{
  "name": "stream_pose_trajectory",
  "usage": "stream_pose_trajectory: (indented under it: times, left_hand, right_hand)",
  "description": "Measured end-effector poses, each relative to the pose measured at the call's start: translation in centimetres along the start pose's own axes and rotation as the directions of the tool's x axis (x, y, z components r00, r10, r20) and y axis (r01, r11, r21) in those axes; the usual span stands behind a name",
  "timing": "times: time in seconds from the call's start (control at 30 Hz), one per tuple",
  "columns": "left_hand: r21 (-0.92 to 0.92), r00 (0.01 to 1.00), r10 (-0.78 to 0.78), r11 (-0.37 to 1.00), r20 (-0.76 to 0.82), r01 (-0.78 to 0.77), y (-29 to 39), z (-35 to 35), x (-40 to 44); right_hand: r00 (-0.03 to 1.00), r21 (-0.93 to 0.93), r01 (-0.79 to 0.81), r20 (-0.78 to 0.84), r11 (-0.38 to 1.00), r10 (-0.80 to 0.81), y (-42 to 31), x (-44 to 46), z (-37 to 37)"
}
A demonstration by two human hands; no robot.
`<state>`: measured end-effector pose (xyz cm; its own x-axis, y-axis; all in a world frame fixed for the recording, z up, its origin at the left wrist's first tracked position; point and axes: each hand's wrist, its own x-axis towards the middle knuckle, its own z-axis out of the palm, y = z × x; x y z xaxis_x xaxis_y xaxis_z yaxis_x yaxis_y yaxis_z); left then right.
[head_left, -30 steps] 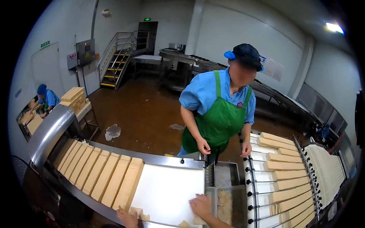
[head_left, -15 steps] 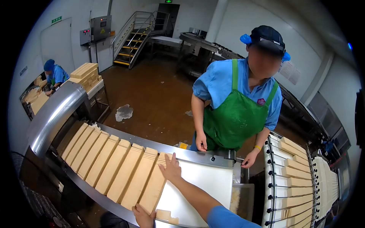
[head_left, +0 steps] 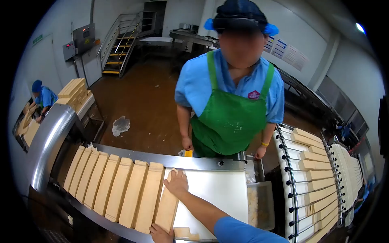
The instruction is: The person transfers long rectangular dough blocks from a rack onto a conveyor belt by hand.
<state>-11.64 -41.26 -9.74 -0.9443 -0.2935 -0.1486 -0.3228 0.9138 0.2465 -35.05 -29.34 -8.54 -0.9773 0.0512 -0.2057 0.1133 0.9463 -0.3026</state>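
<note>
"Where's room to pass?"
"Over the bare white belt (head_left: 223, 188), right of the last stack (head_left: 167, 210)."
"What stands in the way?"
"Leftward, close-set stacks (head_left: 119, 190); beyond the far rail (head_left: 198, 163), a co-worker (head_left: 231, 121). The right arm (head_left: 205, 209) slants across the belt."

You're in a factory: pale slabs (head_left: 118, 188) line your white belt (head_left: 221, 188), with a control box (head_left: 84, 37), metal stairs (head_left: 120, 48) and a worker (head_left: 188, 83) in cap (head_left: 239, 15) and apron (head_left: 229, 121) beyond.

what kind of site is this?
Likely a food-processing floor: pale blocks rowed along a white belt, a worker in green apron and dark cap, wall-mounted control box.
</note>
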Motion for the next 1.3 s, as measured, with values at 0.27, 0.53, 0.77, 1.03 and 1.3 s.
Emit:
stream_pose_trajectory:
  times: [0.27,0.53,0.77,1.03,1.3]
  left_hand:
    - [-0.468,0.881,0.472,0.770,-0.041,-0.434,2.0,7.8,-1.5]
    - [-0.370,0.781,0.620,0.745,0.079,-0.554,15.7,3.4,-6.4]
    - [-0.540,0.412,0.911,0.354,0.013,-0.764,28.8,2.5,-18.2]
    - [-0.740,-0.243,0.958,-0.054,0.150,-0.670,35.1,2.5,-32.6]
    - [-0.499,-0.238,0.513,0.858,0.825,0.120,40.2,7.3,-37.6]
  right_hand:
    - [0.862,0.109,-0.465,-0.169,0.878,0.478,15.1,-6.6,-5.1]
    - [0.575,0.688,-0.509,-0.175,0.517,0.799,29.7,-18.1,-8.7]
    - [0.142,0.839,-0.438,-0.290,0.323,0.947,44.9,-39.7,-16.0]
    - [0.007,0.559,-0.828,-0.070,0.045,0.997,59.5,-58.7,-16.8]
    - [0.382,-0.007,-0.923,-0.147,0.385,0.913,75.2,-61.4,-11.0]
